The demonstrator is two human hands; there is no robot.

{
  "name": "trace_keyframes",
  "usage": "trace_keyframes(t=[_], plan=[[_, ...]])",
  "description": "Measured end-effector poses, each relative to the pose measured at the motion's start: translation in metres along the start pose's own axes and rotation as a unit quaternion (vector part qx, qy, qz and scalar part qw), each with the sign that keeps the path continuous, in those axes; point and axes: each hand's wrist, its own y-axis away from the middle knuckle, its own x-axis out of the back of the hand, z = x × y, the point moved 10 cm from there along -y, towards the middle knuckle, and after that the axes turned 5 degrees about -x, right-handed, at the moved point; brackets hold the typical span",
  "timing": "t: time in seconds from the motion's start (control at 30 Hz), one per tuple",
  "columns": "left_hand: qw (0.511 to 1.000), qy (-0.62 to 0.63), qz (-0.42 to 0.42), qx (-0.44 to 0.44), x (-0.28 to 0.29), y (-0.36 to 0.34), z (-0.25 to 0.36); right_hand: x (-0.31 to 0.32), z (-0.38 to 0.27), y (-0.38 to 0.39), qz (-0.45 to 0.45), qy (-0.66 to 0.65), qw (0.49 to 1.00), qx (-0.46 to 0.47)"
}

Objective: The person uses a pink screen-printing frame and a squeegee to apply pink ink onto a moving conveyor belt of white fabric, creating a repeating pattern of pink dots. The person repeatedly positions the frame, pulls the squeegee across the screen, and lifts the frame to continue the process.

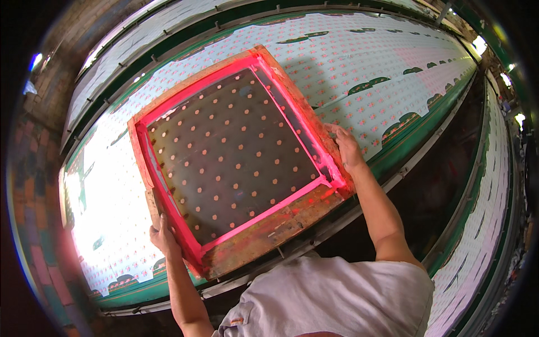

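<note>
wooden frame point(275, 227) gripped at both sides over patterned cloth point(387, 45)

nearest is the person's pale shirt point(331, 289), with both bare forearms reaching past it. the left hand point(164, 236) is closed around the left rail near its lower corner. the right hand point(347, 149) is curled over the right rail, above the other near corner. both grips are narrowed onto the wood.

to handle this well, i would lift evenly with both hands, keep the mesh point(224, 151) level and square to the rows of motifs, and avoid dragging the rails sideways, which could smear any wet colour. holding so close to the near corners probably leaves the far end heavy, so steady wrists should help.

the frame sits over the near side of the long green table point(426, 118), its near rail reaching the table's edge. a shadow beyond its right rail suggests it is raised; whether any corner touches the cloth, i cannot tell. the wood is worn and red-stained, with a bright pink border point(264, 214) inside it. the mesh is dark grey, dotted with pale spots in neat rows.

farther off are small pink motifs across the cloth, then a neighbouring table point(179, 19).
</note>
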Motion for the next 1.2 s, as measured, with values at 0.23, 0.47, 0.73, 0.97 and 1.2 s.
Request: trace_keyframes(t=[0.23,0.47,0.73,0.97,1.2], plan=[[1.0,0.001,-0.023,-0.008,-0.008,0.024,-0.008,0.025,0.007,0.025,0.009,0.005,1.0,0.026],[0.999,-0.012,-0.03,-0.02,-0.005,0.013,-0.014,0.026,0.001,0.032,-0.001,-0.034,0.999,0.021],[0.998,-0.014,-0.033,0.043,0.005,0.0,-0.038,-0.013,-0.036,0.051,0.054,0.451,0.881,0.132],[0.97,-0.232,0.02,-0.072,0.009,-0.012,-0.033,-0.2,-0.011,0.189,-0.313,0.474,0.788,0.238],[0.978,-0.196,0.026,-0.067,0.008,-0.016,-0.041,-0.265,-0.013,0.224,-0.284,0.566,0.702,0.327]])
